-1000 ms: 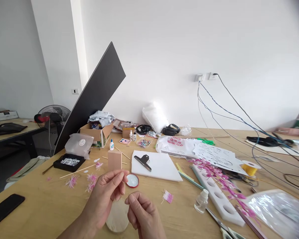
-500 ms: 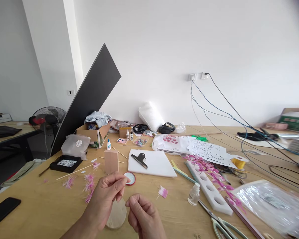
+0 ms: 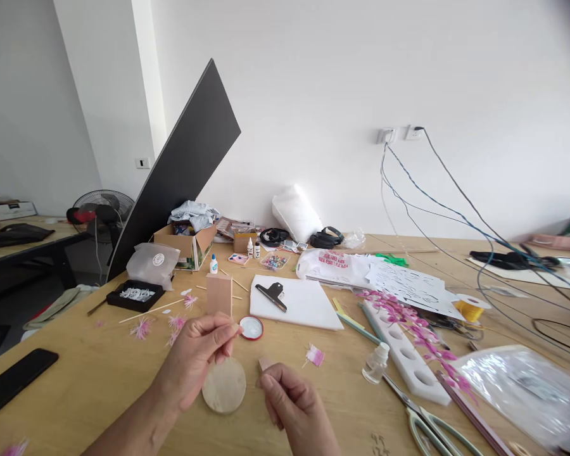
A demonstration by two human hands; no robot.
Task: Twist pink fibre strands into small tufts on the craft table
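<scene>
My left hand is closed in a pinch above the table. Whatever lies between its fingertips is too small to make out. Lower and to the right, my right hand also pinches. A small pale pinkish edge shows at its fingertips, its kind unclear. Between and below the hands lies a round wooden disc. Just beyond my left fingertips is a red-rimmed lid with white stuff in it, beside an upright wooden block. Pink fringed tufts lie to the left, and a pink-and-white fringed strip to the right.
A white foam board bears a black bulldog clip. On the right are a small clear bottle, scissors, a white holed strip and pink blossoms. A black phone lies left, near a black tray.
My hands have moved apart, the right one going rightward, so the wooden disc shows more fully. The pale edge at my right fingertips has come into sight. The whole view has shifted slightly.
</scene>
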